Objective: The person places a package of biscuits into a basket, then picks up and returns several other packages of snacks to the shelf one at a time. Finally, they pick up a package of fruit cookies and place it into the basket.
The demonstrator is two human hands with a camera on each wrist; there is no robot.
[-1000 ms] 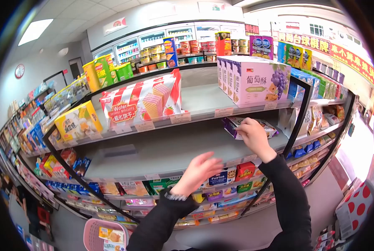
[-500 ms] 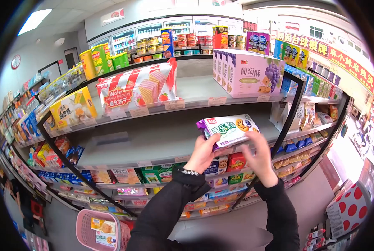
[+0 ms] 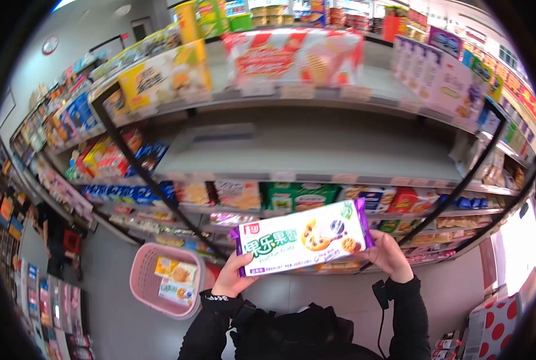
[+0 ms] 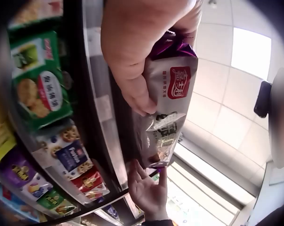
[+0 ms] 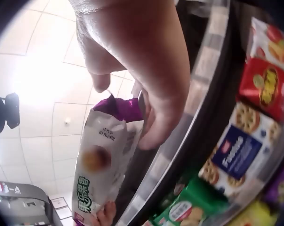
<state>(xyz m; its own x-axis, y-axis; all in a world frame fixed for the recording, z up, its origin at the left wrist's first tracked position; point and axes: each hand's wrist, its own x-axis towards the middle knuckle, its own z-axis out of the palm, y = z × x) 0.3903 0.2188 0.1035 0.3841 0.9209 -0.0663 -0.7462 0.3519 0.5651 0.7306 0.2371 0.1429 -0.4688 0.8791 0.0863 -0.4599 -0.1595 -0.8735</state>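
Observation:
A white biscuit packet with crimped purple ends and green lettering is held up level in front of the body, its printed face toward the head camera. My left hand grips its left end, thumb over the front edge. At the right end, my right hand holds the purple wrapper with the fingers bent behind it. The left wrist view shows the packet end-on under the left hand. In the right wrist view the right hand's fingers lie against the purple end.
Shelves of snacks stand ahead, with a large wafer bag and a yellow box on the top level. A pink basket holding biscuit packs is on the floor at left. A polka-dot box stands at right.
The right hand took the packet from the middle shelf, and both hands then brought it down and back toward the body. The head view has tilted downward and turned right to left across the shelves.

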